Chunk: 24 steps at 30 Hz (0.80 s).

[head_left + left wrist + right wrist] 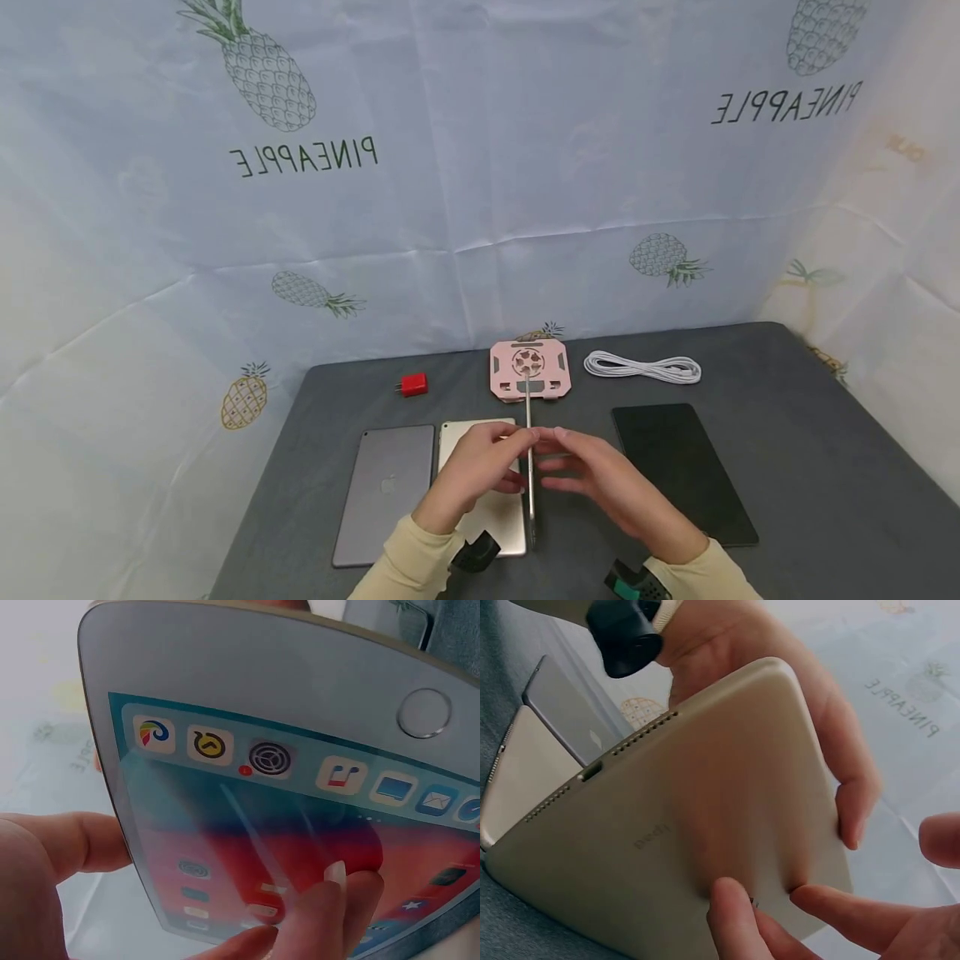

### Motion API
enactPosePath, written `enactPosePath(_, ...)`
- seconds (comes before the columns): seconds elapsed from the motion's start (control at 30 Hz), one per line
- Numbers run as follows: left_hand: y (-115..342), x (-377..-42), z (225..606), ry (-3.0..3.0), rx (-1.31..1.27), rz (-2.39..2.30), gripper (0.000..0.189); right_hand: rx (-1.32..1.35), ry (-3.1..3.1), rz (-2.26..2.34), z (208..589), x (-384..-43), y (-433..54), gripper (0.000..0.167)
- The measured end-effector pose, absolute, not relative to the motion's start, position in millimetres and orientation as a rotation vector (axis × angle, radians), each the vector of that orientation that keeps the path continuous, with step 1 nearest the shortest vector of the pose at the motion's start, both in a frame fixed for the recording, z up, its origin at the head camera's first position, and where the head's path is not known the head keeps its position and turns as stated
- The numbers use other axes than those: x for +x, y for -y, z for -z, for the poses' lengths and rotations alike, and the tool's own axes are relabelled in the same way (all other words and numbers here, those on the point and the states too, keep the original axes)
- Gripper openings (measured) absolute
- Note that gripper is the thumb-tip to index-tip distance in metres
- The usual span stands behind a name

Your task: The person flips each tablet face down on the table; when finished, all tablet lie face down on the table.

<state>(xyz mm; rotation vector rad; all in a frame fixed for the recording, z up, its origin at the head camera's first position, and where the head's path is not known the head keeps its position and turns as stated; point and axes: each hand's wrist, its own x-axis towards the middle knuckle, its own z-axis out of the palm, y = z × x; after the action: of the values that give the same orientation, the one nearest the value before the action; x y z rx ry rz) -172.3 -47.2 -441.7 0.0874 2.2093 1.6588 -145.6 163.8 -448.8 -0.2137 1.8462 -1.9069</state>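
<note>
A gold iPad (532, 500) stands on its long edge on the table, seen edge-on in the head view. My left hand (483, 457) holds it from the screen side, with the thumb at its edge and other fingers against the glass. In the left wrist view, the lit screen (315, 825) shows app icons and a round home button. On the back side, my right hand (600, 475) touches the iPad with extended fingertips. The right wrist view shows these fingertips (735, 907) against the gold back (630, 885), partly hiding its centre.
Left of the upright iPad lie another gold tablet (495, 525) and a grey tablet (386, 492), backs up. A black tablet (682, 475) lies to the right. Behind are a red charger plug (414, 384), a pink stand (500, 367) and a bundled white cable (645, 368).
</note>
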Motion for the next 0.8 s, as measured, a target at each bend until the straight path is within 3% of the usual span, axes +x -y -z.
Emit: enactPosePath(0.8,50.9,-172.3,435.2,-2.254,0.065,-1.632,0.037,-0.241,-1.889,1.873,455.0,-144.2,-153.9,0.064)
